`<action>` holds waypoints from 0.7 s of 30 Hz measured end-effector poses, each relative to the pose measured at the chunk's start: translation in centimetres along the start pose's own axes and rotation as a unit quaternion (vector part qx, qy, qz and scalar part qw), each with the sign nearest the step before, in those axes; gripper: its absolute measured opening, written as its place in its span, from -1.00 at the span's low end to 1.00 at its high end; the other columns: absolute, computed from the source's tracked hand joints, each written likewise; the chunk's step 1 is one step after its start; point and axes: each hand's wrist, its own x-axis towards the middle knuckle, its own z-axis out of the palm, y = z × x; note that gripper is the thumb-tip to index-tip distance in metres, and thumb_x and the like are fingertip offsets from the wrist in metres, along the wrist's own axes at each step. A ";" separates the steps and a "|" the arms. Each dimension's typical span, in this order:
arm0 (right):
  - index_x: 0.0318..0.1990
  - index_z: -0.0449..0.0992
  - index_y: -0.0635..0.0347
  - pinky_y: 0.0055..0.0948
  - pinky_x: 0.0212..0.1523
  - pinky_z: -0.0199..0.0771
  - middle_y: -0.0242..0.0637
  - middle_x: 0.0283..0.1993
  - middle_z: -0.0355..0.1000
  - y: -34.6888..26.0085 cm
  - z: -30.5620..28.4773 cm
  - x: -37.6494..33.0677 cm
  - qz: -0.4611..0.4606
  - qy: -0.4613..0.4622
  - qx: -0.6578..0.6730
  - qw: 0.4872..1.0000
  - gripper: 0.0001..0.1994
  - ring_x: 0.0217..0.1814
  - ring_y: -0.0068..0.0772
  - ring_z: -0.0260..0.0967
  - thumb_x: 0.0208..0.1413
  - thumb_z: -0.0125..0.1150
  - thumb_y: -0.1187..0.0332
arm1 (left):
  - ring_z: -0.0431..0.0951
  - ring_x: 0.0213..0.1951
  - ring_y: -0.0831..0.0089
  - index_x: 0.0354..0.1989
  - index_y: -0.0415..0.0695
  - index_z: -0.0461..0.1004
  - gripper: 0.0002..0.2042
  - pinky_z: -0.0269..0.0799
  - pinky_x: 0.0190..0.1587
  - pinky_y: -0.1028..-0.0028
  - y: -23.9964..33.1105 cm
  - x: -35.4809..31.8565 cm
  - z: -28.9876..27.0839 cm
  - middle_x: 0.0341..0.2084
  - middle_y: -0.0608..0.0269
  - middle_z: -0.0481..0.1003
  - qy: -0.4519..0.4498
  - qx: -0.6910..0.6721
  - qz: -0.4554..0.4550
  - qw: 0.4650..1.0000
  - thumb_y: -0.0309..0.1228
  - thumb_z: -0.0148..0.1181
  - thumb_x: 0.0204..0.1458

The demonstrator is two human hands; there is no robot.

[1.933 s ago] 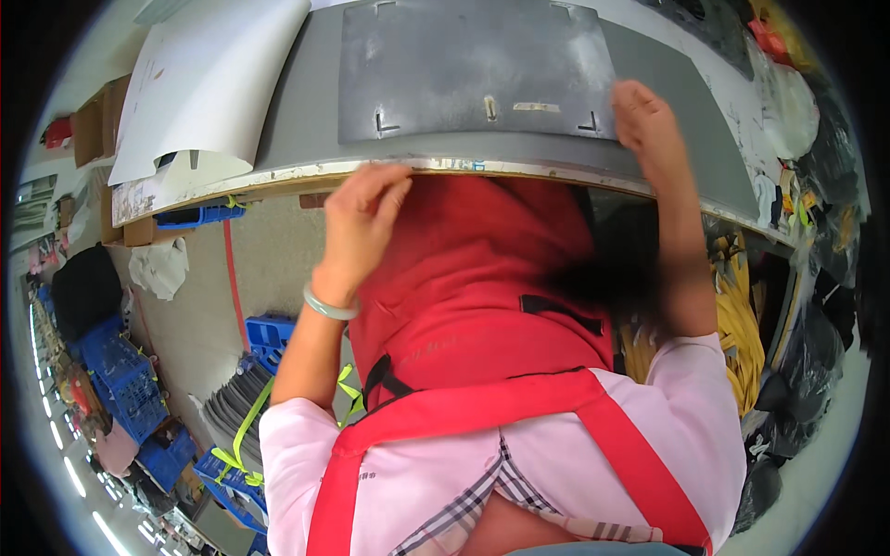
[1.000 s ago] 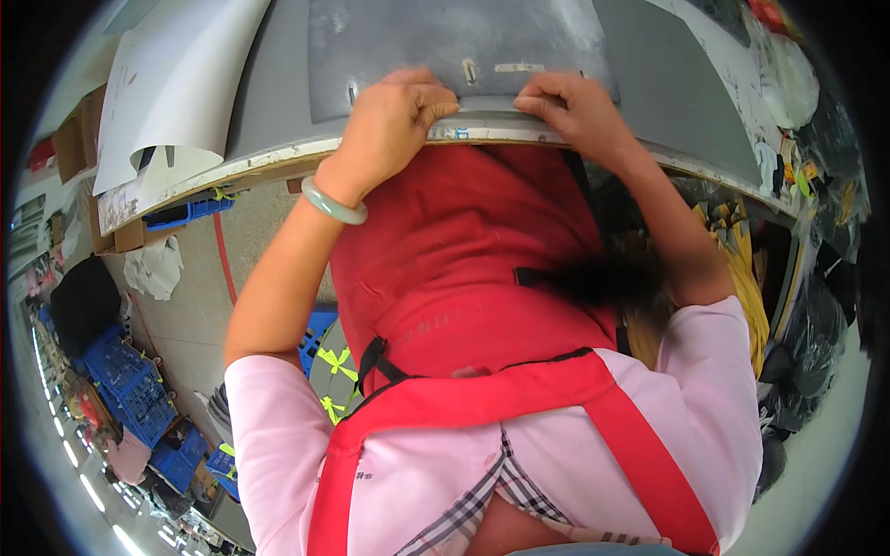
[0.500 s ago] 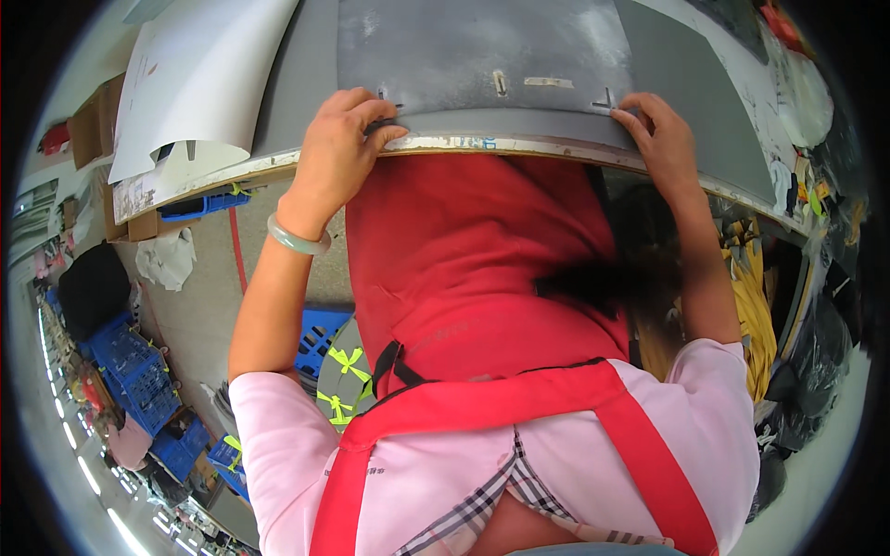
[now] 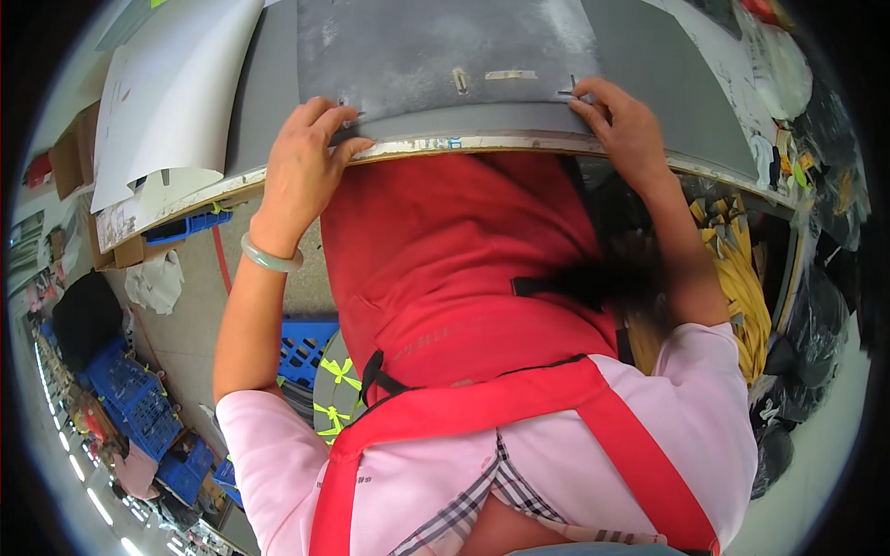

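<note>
A smooth dark-grey sheet (image 4: pixel 417 56) with whitish smudges lies on the work table, with small slots and dark corner marks along its near edge. At its near left corner, my left hand (image 4: pixel 311 153) has curled fingers on the sheet and its thumb lower, by the table's edge (image 4: pixel 482 144). My right hand (image 4: pixel 623 125) is at the near right corner, thumb and index finger closed around the dark mark. A wider grey layer (image 4: pixel 658 74) lies under the sheet. What is beneath my fingertips is hidden.
A curled white sheet (image 4: pixel 171 83) lies on the table's left side. Below left are blue crates (image 4: pixel 134 394) and a black bag (image 4: pixel 85 310) on the floor. Yellow cloth (image 4: pixel 737 287) hangs under the table at right, beside black plastic bags (image 4: pixel 816 324).
The whole view has shifted a little, so table, sheet and hands appear farther left. Both hands stay at the sheet's two near corners.
</note>
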 end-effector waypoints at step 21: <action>-0.36 0.46 0.17 -0.45 -0.51 0.12 -0.43 -0.65 0.06 0.2 -1.1 -1.3 0.050 -0.073 0.079 0.993 -0.74 -0.57 -0.54 0.01 -0.04 0.41 0.24 | 0.47 -0.44 0.43 -0.37 -0.29 0.49 -0.82 0.40 -0.35 0.47 -0.9 0.5 0.8 -0.46 0.24 0.42 -0.036 -0.119 -0.034 0.992 -0.51 0.36 -0.11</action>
